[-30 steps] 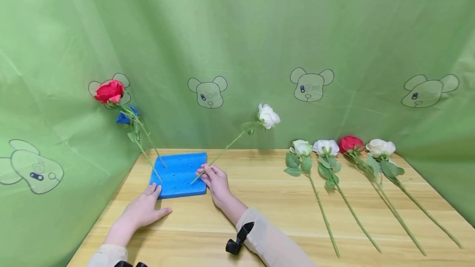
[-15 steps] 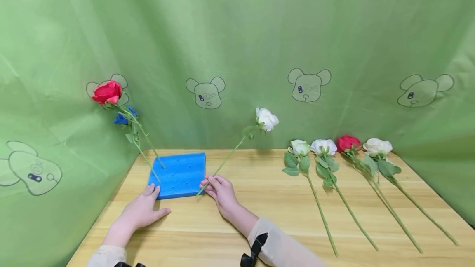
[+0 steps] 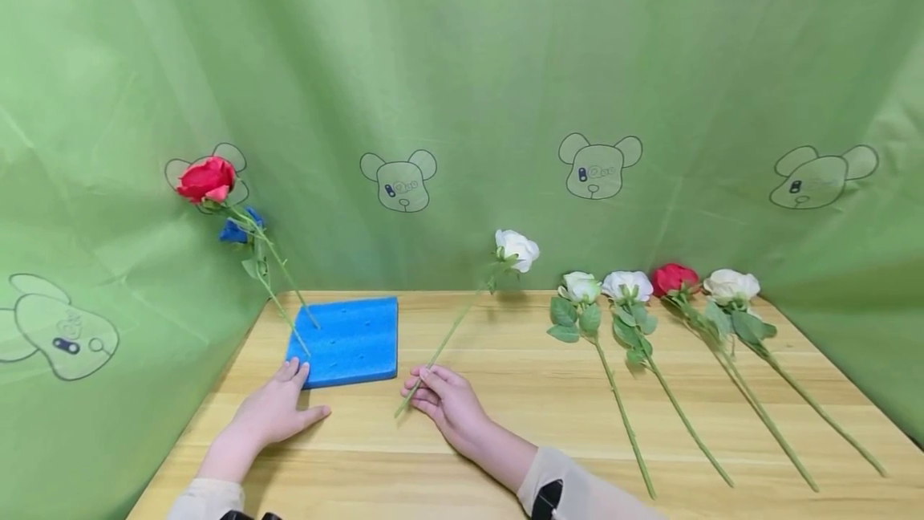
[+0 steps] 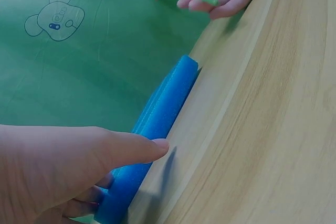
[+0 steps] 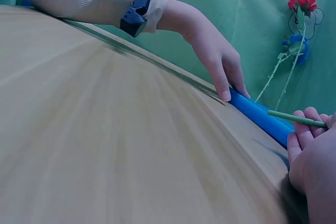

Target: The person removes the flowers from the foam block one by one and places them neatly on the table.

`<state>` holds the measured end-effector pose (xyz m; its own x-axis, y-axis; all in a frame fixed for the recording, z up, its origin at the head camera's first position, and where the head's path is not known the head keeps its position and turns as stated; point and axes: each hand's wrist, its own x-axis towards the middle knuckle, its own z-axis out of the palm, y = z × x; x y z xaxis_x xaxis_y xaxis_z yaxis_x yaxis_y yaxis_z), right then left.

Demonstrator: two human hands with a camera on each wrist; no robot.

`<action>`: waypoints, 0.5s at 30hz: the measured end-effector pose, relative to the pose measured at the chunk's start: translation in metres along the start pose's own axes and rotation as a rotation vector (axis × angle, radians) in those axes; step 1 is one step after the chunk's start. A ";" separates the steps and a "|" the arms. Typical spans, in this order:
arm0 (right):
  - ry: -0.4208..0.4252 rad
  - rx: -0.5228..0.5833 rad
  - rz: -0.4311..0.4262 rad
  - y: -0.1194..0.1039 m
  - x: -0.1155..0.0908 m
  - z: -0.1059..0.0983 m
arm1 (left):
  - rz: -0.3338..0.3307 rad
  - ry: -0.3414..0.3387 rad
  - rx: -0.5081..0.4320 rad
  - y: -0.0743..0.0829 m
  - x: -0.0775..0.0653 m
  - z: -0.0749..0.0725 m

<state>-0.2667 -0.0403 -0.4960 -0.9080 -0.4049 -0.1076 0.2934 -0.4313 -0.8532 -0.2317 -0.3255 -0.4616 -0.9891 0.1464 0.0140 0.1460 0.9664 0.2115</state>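
My right hand (image 3: 453, 406) pinches the green stem of a white rose (image 3: 516, 250), to the right of a blue foam block (image 3: 346, 343). The stem leans, with its flower up and away and its bare lower end (image 5: 294, 118) poking out past the fingers. My left hand (image 3: 269, 412) rests its straight fingertips on the block's near left corner, with the thumb (image 4: 139, 148) stretched out to the side. A red rose (image 3: 206, 180) and a blue rose (image 3: 241, 225) stand in the left part of the block, both tilted left. Small holes dot the block's top.
On the right side of the wooden table (image 3: 404, 464) lie a greenish-white rose (image 3: 581, 287), a white rose (image 3: 630, 286), a red rose (image 3: 674, 279) and a cream rose (image 3: 732, 286), stems toward me. A green curtain (image 3: 462, 62) encloses the back and sides.
My right hand has drawn the white rose back toward me and slightly right, its stem end coming off the foam block and past its front edge. My left hand stays at the block's corner.
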 end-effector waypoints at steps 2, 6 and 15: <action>-0.014 0.015 0.010 -0.002 -0.005 -0.004 | 0.002 0.001 0.004 0.000 0.001 0.000; -0.039 0.033 0.031 -0.006 -0.015 -0.014 | 0.002 0.002 0.004 -0.001 0.001 0.000; -0.030 0.075 0.092 -0.018 -0.040 -0.035 | 0.000 0.001 0.000 0.000 0.001 -0.001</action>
<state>-0.2465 0.0119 -0.4948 -0.8671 -0.4692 -0.1670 0.3975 -0.4501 -0.7996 -0.2322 -0.3254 -0.4601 -0.9891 0.1466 0.0147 0.1463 0.9664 0.2113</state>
